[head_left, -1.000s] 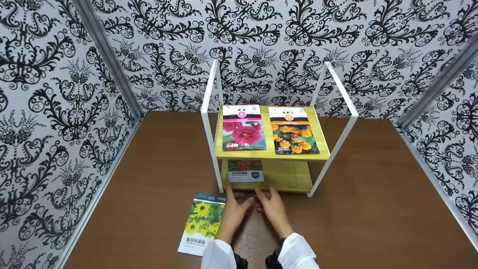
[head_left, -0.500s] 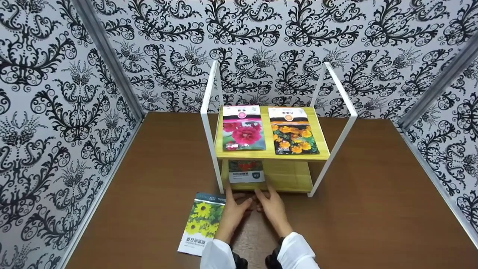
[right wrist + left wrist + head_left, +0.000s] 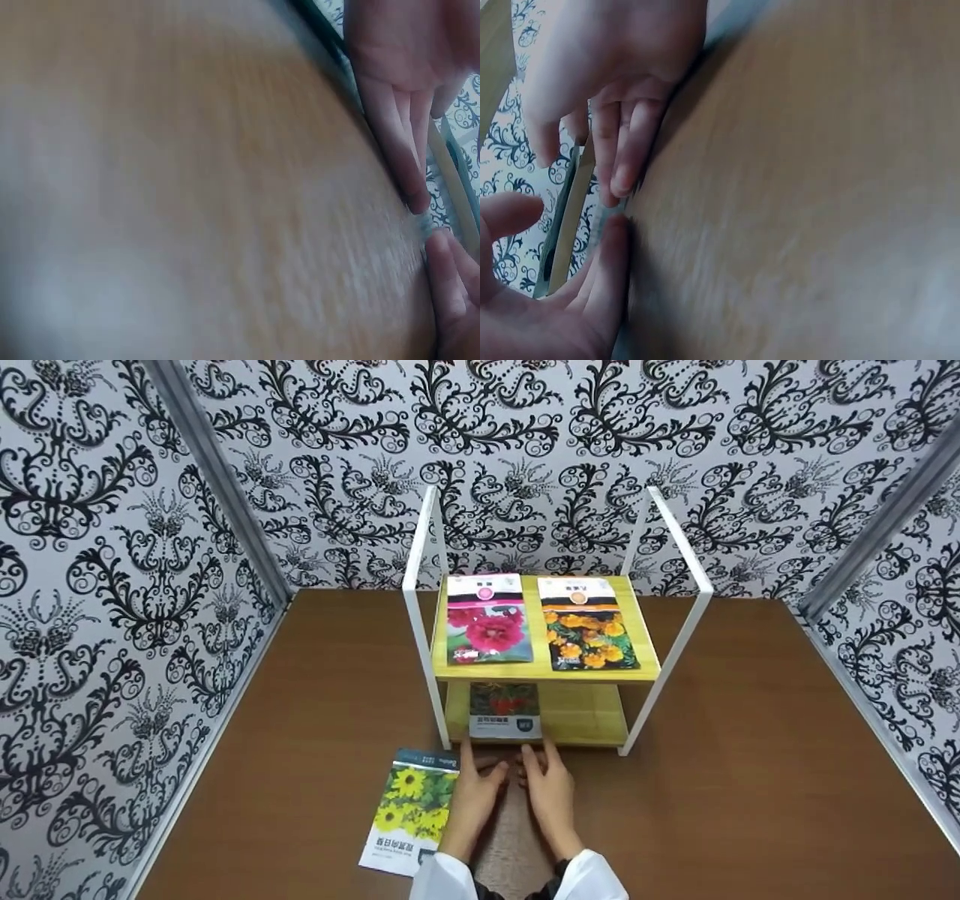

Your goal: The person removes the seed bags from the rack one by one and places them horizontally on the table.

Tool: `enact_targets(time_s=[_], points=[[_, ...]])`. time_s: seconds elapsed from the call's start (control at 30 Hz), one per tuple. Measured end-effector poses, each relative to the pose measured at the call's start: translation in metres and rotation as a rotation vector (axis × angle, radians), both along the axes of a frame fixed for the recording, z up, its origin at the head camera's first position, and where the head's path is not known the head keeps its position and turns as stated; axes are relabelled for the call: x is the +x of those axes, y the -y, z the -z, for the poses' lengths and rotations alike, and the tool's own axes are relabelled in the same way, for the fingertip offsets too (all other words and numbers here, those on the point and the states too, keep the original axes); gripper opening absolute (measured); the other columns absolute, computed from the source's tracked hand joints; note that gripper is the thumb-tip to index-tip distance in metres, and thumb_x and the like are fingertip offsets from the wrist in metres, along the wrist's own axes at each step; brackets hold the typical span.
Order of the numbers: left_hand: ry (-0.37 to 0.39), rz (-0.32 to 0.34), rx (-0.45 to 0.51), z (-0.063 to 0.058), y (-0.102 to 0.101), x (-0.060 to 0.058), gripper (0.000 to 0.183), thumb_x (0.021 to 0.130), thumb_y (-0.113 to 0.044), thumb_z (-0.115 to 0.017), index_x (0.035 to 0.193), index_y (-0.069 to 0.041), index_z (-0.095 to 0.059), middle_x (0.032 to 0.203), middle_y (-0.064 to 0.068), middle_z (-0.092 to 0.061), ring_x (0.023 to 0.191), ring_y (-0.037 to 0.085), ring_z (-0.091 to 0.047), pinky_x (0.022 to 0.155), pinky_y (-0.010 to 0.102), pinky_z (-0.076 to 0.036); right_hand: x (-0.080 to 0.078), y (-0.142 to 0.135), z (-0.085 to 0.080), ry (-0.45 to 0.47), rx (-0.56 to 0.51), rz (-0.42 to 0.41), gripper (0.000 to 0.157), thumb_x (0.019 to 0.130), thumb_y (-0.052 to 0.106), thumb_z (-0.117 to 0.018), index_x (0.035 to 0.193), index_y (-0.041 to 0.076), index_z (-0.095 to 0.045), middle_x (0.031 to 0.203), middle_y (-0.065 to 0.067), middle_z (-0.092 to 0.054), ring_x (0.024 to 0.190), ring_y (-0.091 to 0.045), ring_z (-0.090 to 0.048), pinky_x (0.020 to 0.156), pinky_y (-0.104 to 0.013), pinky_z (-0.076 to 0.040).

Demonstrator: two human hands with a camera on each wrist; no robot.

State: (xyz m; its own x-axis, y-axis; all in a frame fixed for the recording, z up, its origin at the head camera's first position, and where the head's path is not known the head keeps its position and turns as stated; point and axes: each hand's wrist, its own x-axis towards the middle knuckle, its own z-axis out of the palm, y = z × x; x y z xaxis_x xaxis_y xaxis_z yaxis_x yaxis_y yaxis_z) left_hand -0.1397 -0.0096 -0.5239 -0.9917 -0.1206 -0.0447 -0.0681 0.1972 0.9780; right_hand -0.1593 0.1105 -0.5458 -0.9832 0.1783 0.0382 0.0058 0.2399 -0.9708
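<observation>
In the head view, a seed packet with red flowers [image 3: 505, 710] lies flat on the lower shelf [image 3: 581, 712] of a small two-tier rack, its far end hidden beneath the upper board. My left hand [image 3: 474, 799] is at the packet's near left corner, index finger extended. At the near right corner is my right hand [image 3: 551, 799], its index finger also stretched forward. Whether the fingertips touch the packet is hard to tell. Both wrist views show the hands low over the table, fingers mostly straight and fingertips facing each other; the packet is not discernible there.
On the upper shelf [image 3: 536, 667] lie a pink-flower packet [image 3: 490, 622] and an orange-flower packet [image 3: 589, 626]. A yellow-flower packet [image 3: 411, 810] rests on the brown table [image 3: 315, 720] beside my left forearm. White metal frames [image 3: 679, 645] rise on both rack sides. Patterned walls enclose the table.
The red-flower packet has shifted slightly right and toward me on the lower shelf, showing more of its picture. Both hands have moved a little with it. The other packets stay put.
</observation>
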Motion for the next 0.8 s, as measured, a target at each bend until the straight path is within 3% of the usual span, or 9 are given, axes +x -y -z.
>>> enact_targets(time_s=[0.33, 0.5, 0.63, 0.8], points=[[0.009, -0.073, -0.039, -0.0007, -0.0029, 0.0050, 0.070, 0.087, -0.017, -0.056, 0.143, -0.012, -0.015, 0.105, 0.011, -0.059, 0.095, 0.020, -0.057, 0.077, 0.035, -0.046, 0.0014, -0.0009, -0.0008, -0.016, -0.213, 0.101, 0.038, 0.091, 0.029, -0.050, 0.123, 0.009, -0.049, 0.095, -0.013, -0.063, 0.073, -0.024, -0.063, 0.056, -0.033, -0.052], [0.023, -0.110, -0.106, 0.0021, -0.0042, 0.0075, 0.068, 0.086, -0.020, -0.058, 0.142, -0.011, -0.019, 0.102, 0.004, -0.060, 0.090, 0.017, -0.058, 0.076, 0.037, -0.045, 0.0003, -0.0033, -0.0017, -0.007, -0.242, 0.156, 0.036, 0.091, 0.034, -0.050, 0.116, 0.009, -0.053, 0.090, -0.014, -0.064, 0.062, -0.028, -0.063, 0.052, -0.035, -0.051], [0.054, -0.121, -0.103, 0.0023, -0.0064, 0.0073, 0.064, 0.086, -0.018, -0.057, 0.140, -0.013, -0.024, 0.100, 0.003, -0.059, 0.088, 0.015, -0.058, 0.075, 0.035, -0.045, 0.0007, -0.0053, -0.0073, -0.007, -0.296, 0.176, 0.030, 0.090, 0.026, -0.053, 0.110, 0.005, -0.055, 0.088, -0.016, -0.064, 0.062, -0.036, -0.061, 0.052, -0.040, -0.051], [0.079, -0.135, -0.109, 0.0026, -0.0051, 0.0077, 0.060, 0.086, -0.019, -0.057, 0.137, -0.013, -0.028, 0.101, 0.003, -0.059, 0.090, 0.015, -0.057, 0.075, 0.034, -0.046, -0.0028, -0.0058, -0.0027, 0.018, -0.300, 0.163, 0.023, 0.089, 0.017, -0.055, 0.108, 0.004, -0.054, 0.085, -0.015, -0.064, 0.061, -0.033, -0.061, 0.049, -0.039, -0.050]])
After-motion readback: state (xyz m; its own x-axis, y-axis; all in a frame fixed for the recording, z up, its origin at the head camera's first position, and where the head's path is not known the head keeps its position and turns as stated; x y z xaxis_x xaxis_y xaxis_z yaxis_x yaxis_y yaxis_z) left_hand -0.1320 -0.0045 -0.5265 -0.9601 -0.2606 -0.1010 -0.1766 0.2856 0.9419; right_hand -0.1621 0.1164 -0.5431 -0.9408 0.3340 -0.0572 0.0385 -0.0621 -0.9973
